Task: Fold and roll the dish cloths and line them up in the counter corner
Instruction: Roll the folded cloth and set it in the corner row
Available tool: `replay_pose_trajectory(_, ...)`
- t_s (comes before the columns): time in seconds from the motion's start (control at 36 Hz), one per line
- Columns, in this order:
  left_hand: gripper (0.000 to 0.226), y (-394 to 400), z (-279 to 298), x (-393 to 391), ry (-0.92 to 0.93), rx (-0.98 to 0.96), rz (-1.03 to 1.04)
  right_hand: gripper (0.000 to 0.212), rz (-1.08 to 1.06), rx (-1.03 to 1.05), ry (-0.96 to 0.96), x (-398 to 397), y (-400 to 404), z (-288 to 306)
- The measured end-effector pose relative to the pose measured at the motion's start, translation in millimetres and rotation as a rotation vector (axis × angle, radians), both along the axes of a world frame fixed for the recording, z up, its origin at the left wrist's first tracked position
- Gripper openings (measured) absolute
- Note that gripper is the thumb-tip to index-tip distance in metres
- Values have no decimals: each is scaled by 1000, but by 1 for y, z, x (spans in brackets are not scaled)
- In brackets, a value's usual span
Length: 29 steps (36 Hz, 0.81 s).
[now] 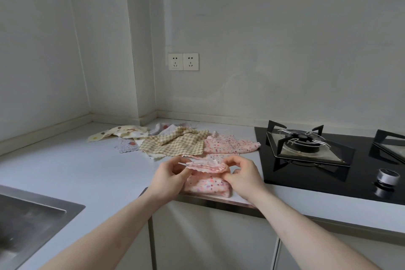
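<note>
A pink speckled dish cloth lies at the counter's front edge, its upper edge lifted and folded over. My left hand pinches the left end of that raised fold. My right hand pinches the right end. Behind them lies a loose heap: a yellow checked cloth, a second pink speckled cloth, a cream dotted cloth and a pale lilac cloth. The counter corner sits at the back left, beside a wall pillar.
A black gas hob with a burner grate and a silver knob fills the right. A steel sink is at the near left. Two wall sockets are above the heap. Cabinet doors run below the counter edge.
</note>
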State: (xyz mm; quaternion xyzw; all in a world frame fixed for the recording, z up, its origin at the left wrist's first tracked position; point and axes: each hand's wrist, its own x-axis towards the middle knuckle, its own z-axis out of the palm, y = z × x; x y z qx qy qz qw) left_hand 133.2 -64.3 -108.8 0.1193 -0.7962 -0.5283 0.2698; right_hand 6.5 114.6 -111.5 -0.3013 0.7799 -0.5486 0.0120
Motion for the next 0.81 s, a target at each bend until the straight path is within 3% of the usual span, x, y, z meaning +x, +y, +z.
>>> replay_pose_trajectory(0.22, 10, -4, -1, 1, -3, -78, 6, 11, -34, -27, -31, 4, 0, 2)
replay_pose_trajectory(0.61, 11, -4, -4, -3, -110, -56, 95, 17, -9, 172, 212, 9, -5, -3)
replay_pose_trajectory(0.72, 20, -1, -9, -1, -98, -258, 174, 11, -4, 223, 254, 9, -6, -5)
replay_pose_trajectory(0.81, 46, 3, -16, 0, -83, -471, 108, 14, -12, 255, 272, 9, -7, -6)
